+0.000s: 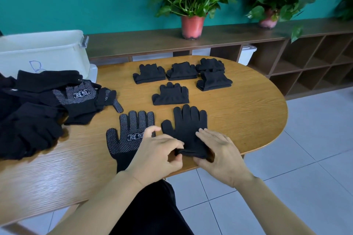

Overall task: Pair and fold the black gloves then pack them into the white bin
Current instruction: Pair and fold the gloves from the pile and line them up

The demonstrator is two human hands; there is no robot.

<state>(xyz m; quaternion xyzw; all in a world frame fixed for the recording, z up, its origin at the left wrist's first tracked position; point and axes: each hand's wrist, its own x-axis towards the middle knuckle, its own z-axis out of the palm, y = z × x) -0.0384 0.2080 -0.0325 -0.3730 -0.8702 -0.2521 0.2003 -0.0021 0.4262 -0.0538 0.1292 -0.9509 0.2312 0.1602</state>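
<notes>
Evidently the left hand (158,156) and right hand (219,154) pinched the cuff of the plain glove (187,126); it was probably best laid squarely onto the dotted glove (131,135).

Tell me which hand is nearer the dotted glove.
Left. The left hand overlaps the dotted glove; the right hand holds the cuff of the plain glove, farther away.

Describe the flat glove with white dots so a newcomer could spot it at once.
On the oval wooden table, look at the near edge by the left hand. The dotted glove lies flat there, fingers pointing away. Unlike the plain black glove to its right, it shows white dots and a printed label.
</notes>
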